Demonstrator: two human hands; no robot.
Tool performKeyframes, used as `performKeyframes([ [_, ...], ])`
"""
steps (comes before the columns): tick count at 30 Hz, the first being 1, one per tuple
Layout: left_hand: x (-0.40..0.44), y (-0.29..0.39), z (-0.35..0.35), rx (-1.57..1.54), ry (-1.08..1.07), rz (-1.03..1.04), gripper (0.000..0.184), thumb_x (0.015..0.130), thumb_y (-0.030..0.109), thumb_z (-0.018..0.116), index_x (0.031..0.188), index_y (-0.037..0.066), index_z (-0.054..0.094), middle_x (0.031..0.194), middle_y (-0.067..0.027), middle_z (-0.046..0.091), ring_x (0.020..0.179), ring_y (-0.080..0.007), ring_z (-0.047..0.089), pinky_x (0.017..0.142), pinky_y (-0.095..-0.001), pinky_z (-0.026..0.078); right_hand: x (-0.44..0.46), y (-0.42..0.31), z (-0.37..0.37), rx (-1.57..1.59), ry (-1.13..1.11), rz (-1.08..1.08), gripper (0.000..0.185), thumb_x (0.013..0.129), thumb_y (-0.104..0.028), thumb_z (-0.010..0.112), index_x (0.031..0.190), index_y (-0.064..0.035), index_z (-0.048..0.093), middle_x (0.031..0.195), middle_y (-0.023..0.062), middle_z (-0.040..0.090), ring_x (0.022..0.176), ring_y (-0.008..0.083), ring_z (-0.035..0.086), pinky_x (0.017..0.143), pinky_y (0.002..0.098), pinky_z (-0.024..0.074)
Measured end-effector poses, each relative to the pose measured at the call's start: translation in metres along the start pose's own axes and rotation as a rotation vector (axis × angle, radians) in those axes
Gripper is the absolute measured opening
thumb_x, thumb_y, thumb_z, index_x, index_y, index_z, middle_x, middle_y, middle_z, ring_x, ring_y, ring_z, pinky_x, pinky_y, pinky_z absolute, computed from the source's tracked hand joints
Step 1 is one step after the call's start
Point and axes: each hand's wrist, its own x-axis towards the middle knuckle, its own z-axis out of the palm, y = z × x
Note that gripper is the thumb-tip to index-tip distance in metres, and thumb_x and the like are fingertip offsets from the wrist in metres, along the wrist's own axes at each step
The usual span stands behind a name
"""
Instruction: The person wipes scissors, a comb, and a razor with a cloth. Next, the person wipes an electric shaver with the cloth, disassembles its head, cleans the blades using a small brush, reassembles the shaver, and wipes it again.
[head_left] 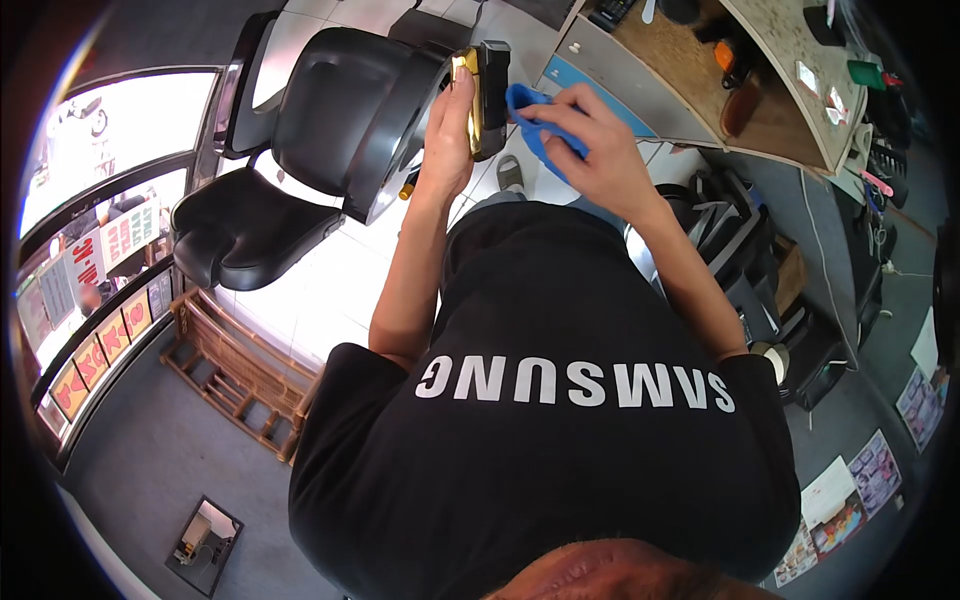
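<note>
My left hand (450,130) is wrapped round a gold and black hair clipper (480,105), held upright in front of me with its black side facing right. Just to the right of it, my right hand (592,140) pinches a blue cloth (545,125) between thumb and fingers. The cloth hangs folded beside the clipper, with a small gap between the two. The fingertips of my left hand are partly hidden behind the clipper.
A black barber chair (335,110) stands at the upper left, close to my left hand. A counter (760,70) with tools and drawers is at the upper right. A bamboo bench (235,375) sits at the left, and a black chair (815,350) at the right.
</note>
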Motion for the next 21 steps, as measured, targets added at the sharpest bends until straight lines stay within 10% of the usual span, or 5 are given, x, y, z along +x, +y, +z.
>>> performKeyframes([
  [11, -0.003, 0.004, -0.001, 0.027, 0.097, -0.103, 0.050, 0.109, 0.052, 0.051, 0.114, 0.005, 0.066, 0.089, 0.0001, 0.066, 0.069, -0.0051, 0.058, 0.055, -0.0218, 0.043, -0.007, -0.005, 0.017, -0.482, -0.020, -0.184, 0.047, 0.080, -0.012, 0.077, 0.126, -0.0211, 0.072, 0.104, 0.0014, 0.057, 0.091, 0.0205, 0.066, 0.065, 0.0346, 0.0593],
  [21, -0.004, 0.013, -0.001, 0.135, 0.062, -0.323, 0.051, 0.106, 0.054, 0.056, 0.111, 0.005, 0.068, 0.089, -0.0031, 0.067, 0.076, -0.0104, 0.064, 0.064, -0.0260, 0.052, -0.012, -0.006, 0.016, -0.577, -0.158, -0.203, 0.046, 0.081, -0.008, 0.073, 0.125, -0.0199, 0.070, 0.104, 0.0048, 0.057, 0.089, 0.0238, 0.066, 0.064, 0.0366, 0.0604],
])
